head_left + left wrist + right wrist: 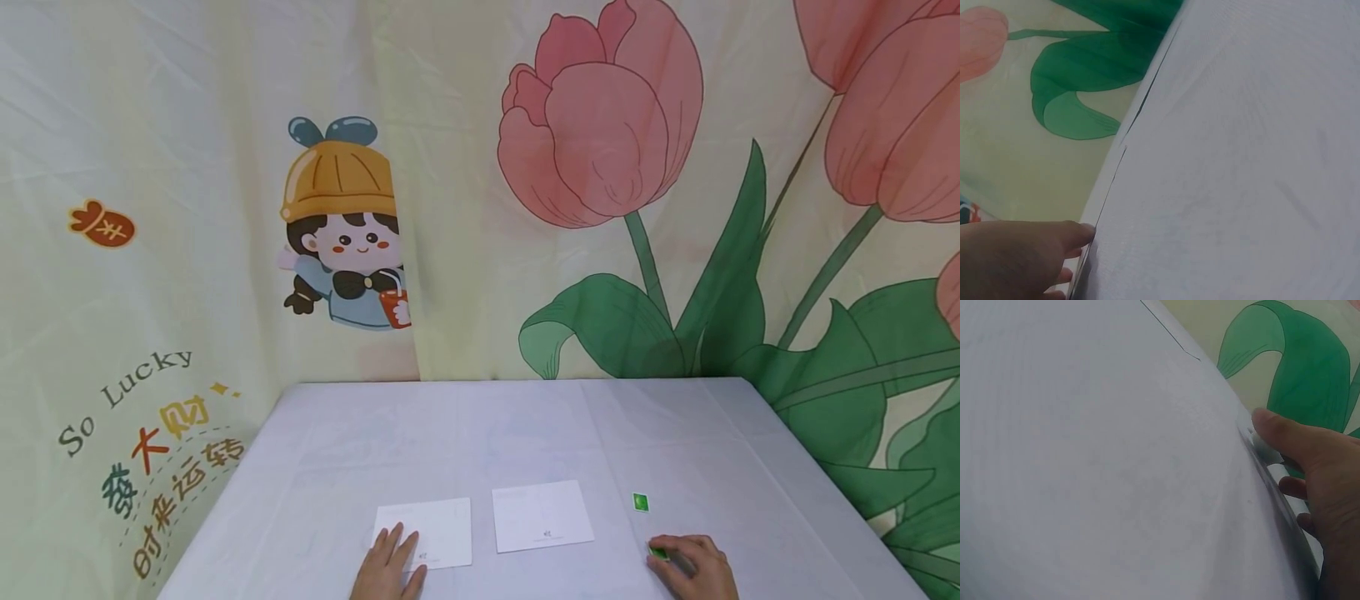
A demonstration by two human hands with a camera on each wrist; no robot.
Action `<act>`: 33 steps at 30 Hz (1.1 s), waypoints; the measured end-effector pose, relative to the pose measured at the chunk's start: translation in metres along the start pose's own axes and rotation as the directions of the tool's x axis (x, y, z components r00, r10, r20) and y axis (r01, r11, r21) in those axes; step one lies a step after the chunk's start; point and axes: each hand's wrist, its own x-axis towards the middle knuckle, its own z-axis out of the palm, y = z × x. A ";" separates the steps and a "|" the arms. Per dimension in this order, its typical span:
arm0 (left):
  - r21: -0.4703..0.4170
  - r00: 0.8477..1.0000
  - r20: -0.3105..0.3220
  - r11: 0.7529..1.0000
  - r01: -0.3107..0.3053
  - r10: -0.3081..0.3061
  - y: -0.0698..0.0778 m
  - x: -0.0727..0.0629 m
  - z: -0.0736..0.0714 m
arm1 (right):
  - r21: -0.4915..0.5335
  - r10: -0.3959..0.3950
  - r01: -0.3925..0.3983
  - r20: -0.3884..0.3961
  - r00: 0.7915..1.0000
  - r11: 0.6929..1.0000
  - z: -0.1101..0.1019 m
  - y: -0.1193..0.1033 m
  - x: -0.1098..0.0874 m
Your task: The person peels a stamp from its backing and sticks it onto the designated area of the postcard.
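Two white postcard-like cards lie side by side on the table in the head view. My left hand (386,567) rests on the left card (446,527), its fingers spread over the lower left part. To its right, the other card (542,510) lies untouched. My right hand (696,568) pinches a small green stamp-like piece (658,553) between thumb and fingers, low over the table. Farther back sits a second green stamp-like piece (641,502) with a pale border. The wrist views show the left hand (1016,259) and right hand (1332,475) at their edges; what they touch is unclear there.
A white cloth covers the table (360,442). Behind it hangs a printed curtain (457,208) with tulips, a cartoon figure and lettering. The table's far edge meets the curtain.
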 end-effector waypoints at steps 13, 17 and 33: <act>0.009 1.000 0.002 1.000 -0.005 0.005 0.001 0.001 -0.001 | -0.028 -0.067 0.066 -0.062 0.996 0.997 0.003 -0.003 -0.001; 0.014 1.000 0.000 1.000 0.003 -0.003 0.001 0.002 0.000 | -0.043 -0.103 0.099 -0.096 0.990 0.994 0.004 -0.002 -0.002; 0.013 0.999 -0.047 1.000 -0.005 0.006 0.002 0.001 0.003 | -0.088 -0.232 0.217 -0.236 0.944 0.972 0.008 -0.002 -0.005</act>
